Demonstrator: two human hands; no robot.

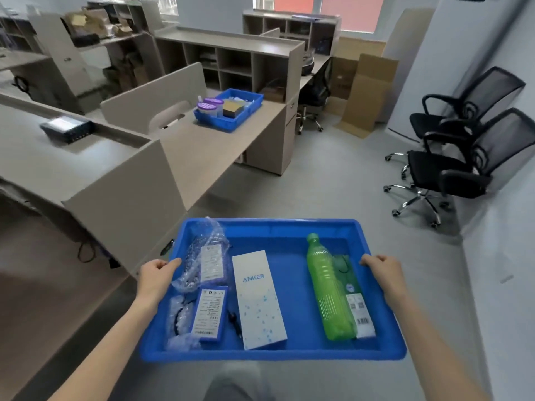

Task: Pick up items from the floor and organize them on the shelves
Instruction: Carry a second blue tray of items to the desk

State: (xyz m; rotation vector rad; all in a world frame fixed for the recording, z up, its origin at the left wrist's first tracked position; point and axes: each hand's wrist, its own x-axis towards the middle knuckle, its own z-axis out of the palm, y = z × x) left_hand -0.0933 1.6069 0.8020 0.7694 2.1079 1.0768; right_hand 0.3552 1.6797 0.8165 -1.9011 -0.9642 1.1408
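Both hands' fingers [173,263] grip blue tray [289,227] sides.

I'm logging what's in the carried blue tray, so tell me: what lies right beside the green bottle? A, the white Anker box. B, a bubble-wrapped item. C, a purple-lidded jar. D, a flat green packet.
D: the flat green packet lies against the green bottle at the right of the blue tray, apart from the other items.
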